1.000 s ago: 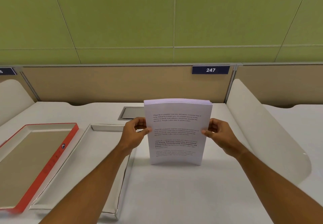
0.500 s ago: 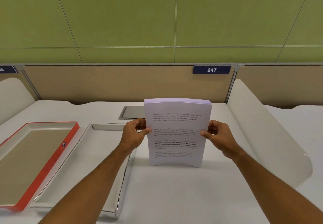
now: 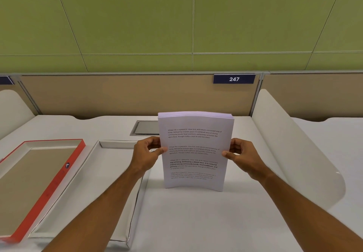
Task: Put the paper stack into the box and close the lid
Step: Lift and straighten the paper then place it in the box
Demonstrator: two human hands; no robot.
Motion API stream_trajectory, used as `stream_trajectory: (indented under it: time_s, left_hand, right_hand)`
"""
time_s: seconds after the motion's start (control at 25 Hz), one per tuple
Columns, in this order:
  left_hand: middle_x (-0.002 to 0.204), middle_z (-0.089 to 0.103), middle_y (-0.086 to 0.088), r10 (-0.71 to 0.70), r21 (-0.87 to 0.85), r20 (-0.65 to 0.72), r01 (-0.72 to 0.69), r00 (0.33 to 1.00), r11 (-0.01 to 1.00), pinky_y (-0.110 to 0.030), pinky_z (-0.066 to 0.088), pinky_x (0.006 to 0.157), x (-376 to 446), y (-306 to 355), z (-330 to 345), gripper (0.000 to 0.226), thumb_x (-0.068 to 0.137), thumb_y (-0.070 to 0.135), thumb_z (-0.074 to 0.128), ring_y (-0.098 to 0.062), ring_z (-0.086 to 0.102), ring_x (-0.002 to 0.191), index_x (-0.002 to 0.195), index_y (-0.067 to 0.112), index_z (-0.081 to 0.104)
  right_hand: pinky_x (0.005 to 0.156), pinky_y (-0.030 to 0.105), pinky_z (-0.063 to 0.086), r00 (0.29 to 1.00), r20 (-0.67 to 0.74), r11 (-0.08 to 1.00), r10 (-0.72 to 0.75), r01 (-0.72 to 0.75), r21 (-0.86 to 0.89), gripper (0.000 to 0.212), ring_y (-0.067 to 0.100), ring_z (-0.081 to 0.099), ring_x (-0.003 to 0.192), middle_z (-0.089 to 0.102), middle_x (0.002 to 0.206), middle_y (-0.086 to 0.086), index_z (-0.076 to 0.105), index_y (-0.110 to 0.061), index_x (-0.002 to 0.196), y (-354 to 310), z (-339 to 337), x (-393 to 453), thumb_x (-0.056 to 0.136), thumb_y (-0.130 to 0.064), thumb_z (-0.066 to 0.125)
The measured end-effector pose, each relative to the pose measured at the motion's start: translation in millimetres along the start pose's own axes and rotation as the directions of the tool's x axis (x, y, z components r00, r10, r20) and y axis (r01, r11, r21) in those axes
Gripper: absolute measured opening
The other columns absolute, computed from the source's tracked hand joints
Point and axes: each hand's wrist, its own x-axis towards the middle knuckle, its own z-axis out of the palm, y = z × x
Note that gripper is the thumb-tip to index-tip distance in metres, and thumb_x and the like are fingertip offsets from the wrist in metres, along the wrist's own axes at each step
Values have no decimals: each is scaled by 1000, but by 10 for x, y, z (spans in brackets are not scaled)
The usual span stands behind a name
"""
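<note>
A thick paper stack (image 3: 194,151) with printed text stands upright on its bottom edge on the white desk, slightly bowed. My left hand (image 3: 146,154) grips its left edge and my right hand (image 3: 240,154) grips its right edge. To the left lies the open white box (image 3: 90,181), shallow and empty, partly hidden by my left forearm. Further left lies the lid (image 3: 57,183), upside down, with red-orange sides and a brown inside.
A white curved divider (image 3: 294,147) rises at the right of the desk, another (image 3: 11,106) at the far left. A grey cable hatch (image 3: 146,128) sits behind the paper. A tan partition with a sign reading 247 (image 3: 233,79) closes the back.
The paper stack stays upright between both hands; it and the hands have hardly moved. Only the view has shifted slightly.
</note>
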Motion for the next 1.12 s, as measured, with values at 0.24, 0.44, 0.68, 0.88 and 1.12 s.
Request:
stream_trajectory:
  time_s: [0.24, 0.44, 0.68, 0.88, 1.12]
  left_hand:
    - [92, 75, 3, -33, -3, -26, 33, 999, 999, -29, 56, 79, -53, -22, 33, 22, 76, 15, 79, -16, 71, 84, 97, 16, 71]
    - [96, 76, -2, -39, -59, -44, 36, 998, 998, -32, 59, 79, -109, 59, -8, 23, 76, 14, 80, -20, 73, 86, 98, 11, 73]
    - [93, 76, -7, -54, -196, -82, 37, 995, 980, -30, 60, 75, -76, 364, -323, 19, 75, 3, 78, -21, 74, 85, 93, 9, 72]
    - [88, 77, -9, -69, -264, -140, 30, 988, 964, -30, 61, 68, -150, 431, -782, 16, 75, 0, 77, -25, 75, 80, 88, 8, 72]
    - [84, 75, -12, -155, -300, -192, 92, 969, 949, -25, 59, 58, -43, 249, -1488, 13, 73, -1, 78, -17, 74, 66, 83, 3, 71]
  right_hand:
    - [84, 40, 59, 1000, -9, 1000, 25, -25, 1, 20, 30, 71, 92, 75, 99, 8, 68, -8, 101, 15, 21, -6, 84, -16, 75]
    - [82, 41, 60, 1000, -25, 999, 18, -18, 34, 14, 29, 72, 89, 75, 98, 8, 68, -8, 97, -37, 53, -11, 86, -14, 73]
    - [61, 20, 58, 998, 36, 980, -49, 41, 193, 7, 16, 76, 77, 79, 84, 0, 72, -9, 90, -419, 42, 101, 87, -4, 70]
    - [70, 33, 63, 990, 99, 975, -101, 79, 207, 9, 19, 74, 77, 78, 89, 10, 73, -6, 91, -789, 351, 187, 87, -1, 68]
    - [56, 23, 59, 995, 100, 963, -14, -13, 268, 6, 13, 75, 69, 79, 79, 2, 74, -4, 87, -1112, 1102, 262, 85, -1, 69]
